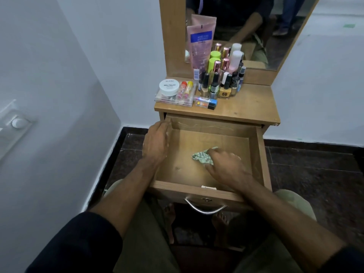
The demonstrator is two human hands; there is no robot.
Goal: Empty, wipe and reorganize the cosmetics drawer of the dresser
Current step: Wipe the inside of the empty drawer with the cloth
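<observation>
One crumpled patterned cloth (202, 156) under right hand (226, 166), wooden drawer (262, 154).

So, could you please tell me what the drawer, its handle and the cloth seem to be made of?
Drawer: likely laminated board, matte brown with printed grain. Handle: metal, by its shiny silver curve. Cloth: soft patterned fabric, crumpled under the right hand.

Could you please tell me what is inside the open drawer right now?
Inside the drawer, only a patterned cloth shows, pressed under the right hand. The hand covers part of the cloth and floor.
</observation>
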